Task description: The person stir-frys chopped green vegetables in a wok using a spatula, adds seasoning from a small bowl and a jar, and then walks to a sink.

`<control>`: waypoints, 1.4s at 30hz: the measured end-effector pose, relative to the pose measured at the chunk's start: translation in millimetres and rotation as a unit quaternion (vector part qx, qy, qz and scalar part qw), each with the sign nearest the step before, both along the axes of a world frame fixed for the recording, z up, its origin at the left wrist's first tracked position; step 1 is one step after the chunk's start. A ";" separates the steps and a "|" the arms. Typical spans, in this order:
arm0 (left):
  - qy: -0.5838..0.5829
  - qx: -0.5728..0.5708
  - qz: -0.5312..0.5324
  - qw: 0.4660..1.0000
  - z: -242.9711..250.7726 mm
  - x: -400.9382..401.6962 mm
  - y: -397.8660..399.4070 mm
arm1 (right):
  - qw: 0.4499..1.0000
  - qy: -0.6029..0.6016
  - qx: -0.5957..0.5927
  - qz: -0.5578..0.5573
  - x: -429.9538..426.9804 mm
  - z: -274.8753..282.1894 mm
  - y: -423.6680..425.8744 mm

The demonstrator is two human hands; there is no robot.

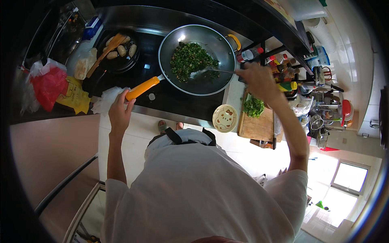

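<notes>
A large grey wok [223, 53] stands on the black glass cooktop [146, 76]. In it lies a heap of chopped dark green leaves [190, 60] mixed with small brown bits. My left hand [119, 114] holds the end of the wok's orange handle [142, 88]. My right hand [258, 80], slightly blurred, grips the thin handle of a metal spoon or spatula [220, 70]. Its head rests among the greens, with part of it showing pale at their lower edge.
A dark frying pan [117, 65] holds several oblong brown pieces and a wooden spatula [104, 56]. Bags [50, 85] crowd the left. Beside the wok, a patterned bowl [225, 118] stands near a cutting board [258, 126] with leafy greens [253, 106] and a knife [276, 130]. Bottles [282, 70] line the right.
</notes>
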State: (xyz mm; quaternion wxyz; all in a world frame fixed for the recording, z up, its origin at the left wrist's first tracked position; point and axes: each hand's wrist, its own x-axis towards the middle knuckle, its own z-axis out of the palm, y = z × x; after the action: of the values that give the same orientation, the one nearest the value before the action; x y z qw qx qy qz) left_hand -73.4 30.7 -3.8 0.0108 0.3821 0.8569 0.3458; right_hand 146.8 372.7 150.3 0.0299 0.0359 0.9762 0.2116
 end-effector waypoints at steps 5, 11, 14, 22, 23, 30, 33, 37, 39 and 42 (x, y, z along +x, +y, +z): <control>0.016 -0.007 0.005 1.000 -3.3 2.9 -1.6 | 0.990 -0.134 0.036 -0.025 -16.0 79.4 12.2; 0.020 0.009 0.005 1.000 -3.8 3.4 -0.9 | 0.985 -0.172 -0.007 -0.030 -20.8 83.9 14.7; 0.011 -0.010 0.018 1.000 -0.5 5.3 -3.4 | 0.985 -0.171 0.017 -0.019 -23.5 64.0 -2.5; 0.012 -0.005 0.011 1.000 -4.9 2.6 1.0 | 1.000 -0.014 -0.003 -0.021 -36.9 -28.6 13.8; 0.014 -0.005 0.009 1.000 -4.8 2.3 0.6 | 1.000 -0.012 -0.001 -0.021 -34.0 -24.3 18.6; 0.005 -0.009 0.013 1.000 -4.2 3.6 -0.9 | 0.982 -0.012 -0.167 -0.081 -10.0 -0.3 94.5; -0.002 -0.004 0.018 1.000 -6.6 4.3 0.1 | 0.855 -0.168 -0.326 -0.367 -29.7 -8.1 101.9; 0.008 0.001 0.018 1.000 -1.4 4.3 3.8 | 0.760 -0.073 -0.517 -0.387 -54.5 -57.6 101.3; 0.021 -0.009 0.005 1.000 -0.9 3.5 3.3 | 0.764 -0.073 -0.518 -0.377 -62.1 -62.7 94.9; 0.027 -0.025 -0.001 0.999 -1.4 -0.2 1.2 | 0.928 -0.006 -0.339 -0.155 -57.1 -52.5 78.2</control>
State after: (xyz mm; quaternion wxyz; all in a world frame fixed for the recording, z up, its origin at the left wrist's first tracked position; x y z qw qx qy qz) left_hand -73.6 31.9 -5.1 -0.0026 0.3919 0.8647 0.3141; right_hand 89.7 450.9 97.7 0.0784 0.1733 0.9718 -0.1393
